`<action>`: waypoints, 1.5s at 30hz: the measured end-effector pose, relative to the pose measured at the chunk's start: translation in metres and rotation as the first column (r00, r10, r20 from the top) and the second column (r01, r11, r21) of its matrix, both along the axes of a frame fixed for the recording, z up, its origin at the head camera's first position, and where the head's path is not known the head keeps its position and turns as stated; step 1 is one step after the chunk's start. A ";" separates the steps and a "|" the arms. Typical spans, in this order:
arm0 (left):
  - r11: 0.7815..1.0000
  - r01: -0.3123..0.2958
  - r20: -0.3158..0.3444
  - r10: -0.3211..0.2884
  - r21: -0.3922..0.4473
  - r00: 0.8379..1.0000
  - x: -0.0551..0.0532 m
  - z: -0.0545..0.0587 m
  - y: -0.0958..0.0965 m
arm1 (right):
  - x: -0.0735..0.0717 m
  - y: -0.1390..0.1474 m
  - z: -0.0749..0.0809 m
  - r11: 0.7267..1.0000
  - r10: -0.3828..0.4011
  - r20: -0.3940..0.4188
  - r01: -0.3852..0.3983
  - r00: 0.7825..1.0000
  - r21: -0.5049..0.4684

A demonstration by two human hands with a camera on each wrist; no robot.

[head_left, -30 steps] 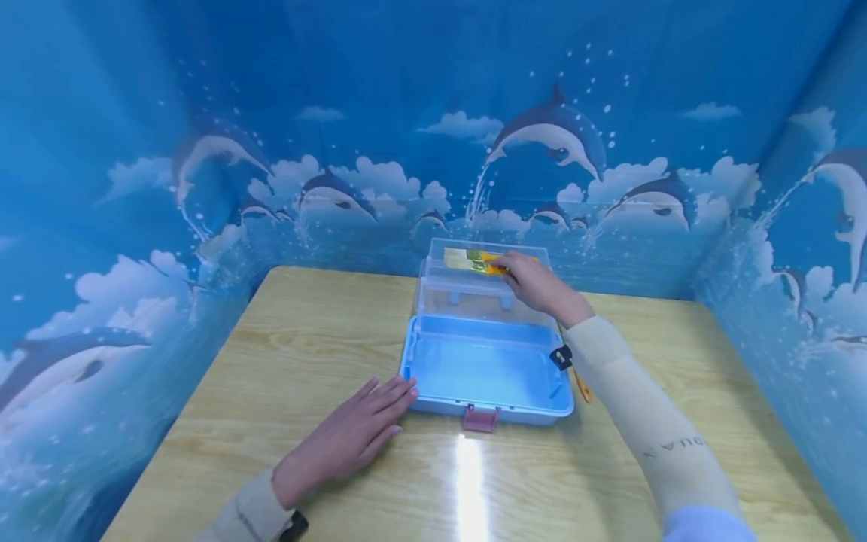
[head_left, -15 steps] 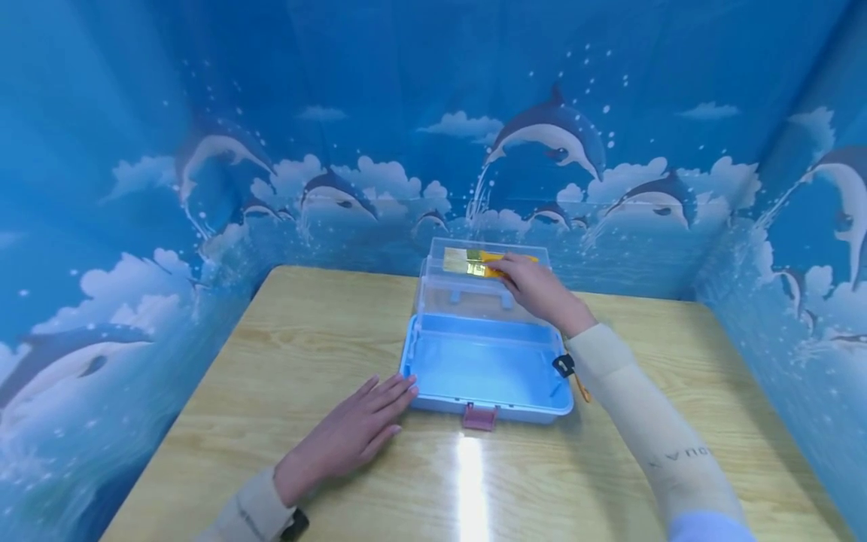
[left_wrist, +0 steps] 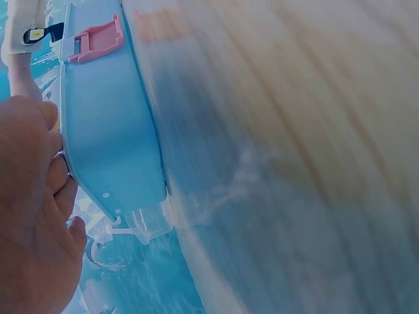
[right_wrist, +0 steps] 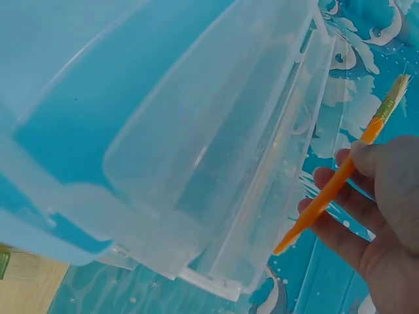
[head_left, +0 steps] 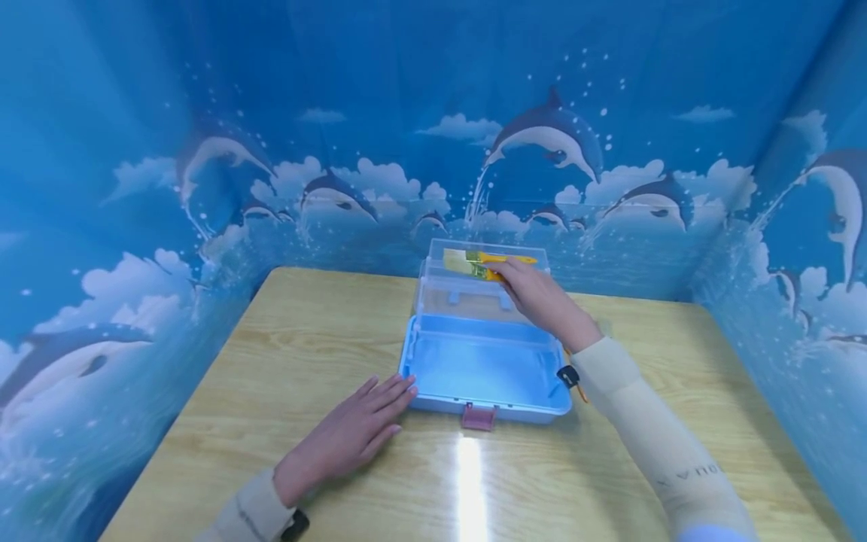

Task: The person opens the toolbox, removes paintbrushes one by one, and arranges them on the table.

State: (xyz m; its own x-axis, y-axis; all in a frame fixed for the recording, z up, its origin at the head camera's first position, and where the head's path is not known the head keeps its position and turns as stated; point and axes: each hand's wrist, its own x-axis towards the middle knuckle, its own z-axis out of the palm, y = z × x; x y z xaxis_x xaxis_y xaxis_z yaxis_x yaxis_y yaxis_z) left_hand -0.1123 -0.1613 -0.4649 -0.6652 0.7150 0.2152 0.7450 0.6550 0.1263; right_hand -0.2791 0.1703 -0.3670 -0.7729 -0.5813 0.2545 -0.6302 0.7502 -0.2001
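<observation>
A blue plastic case (head_left: 488, 410) stands with its lid raised and clear trays (head_left: 488, 282) fanned out at the back. My right hand (head_left: 542, 297) pinches an orange-handled paintbrush (right_wrist: 340, 176) between thumb and fingers, over the uppermost tray. Its bristles point left in the head view. A second paintbrush (head_left: 511, 258) with an orange handle lies just behind it at that tray, partly overlapped by the held one. My left hand (head_left: 348, 429) rests with straight fingers at the case's front left corner, fingertips on the rim.
A pink latch (head_left: 479, 416) hangs at the case's front. Right of the case an orange handle (head_left: 582, 394) shows on the wooden table (head_left: 305, 339), mostly hidden by my right arm. A dolphin-print curtain (head_left: 379, 90) stands close behind the trays and along both sides.
My right hand has shifted slightly down and right with its paintbrush, so the two brushes show apart and the rear one's handle is in view. The left hand has stayed put.
</observation>
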 end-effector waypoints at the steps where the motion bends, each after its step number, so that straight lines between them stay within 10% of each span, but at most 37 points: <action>1: 1.000 -0.002 0.001 0.002 -0.002 1.000 0.000 0.000 0.000 | 0.001 0.001 0.000 1.000 -0.006 0.000 0.006 1.000 0.003; 45: 0.997 -0.015 -0.014 0.014 -0.077 1.000 0.002 0.003 0.001 | 0.049 0.043 -0.014 0.994 -0.106 -0.136 0.106 0.985 -0.005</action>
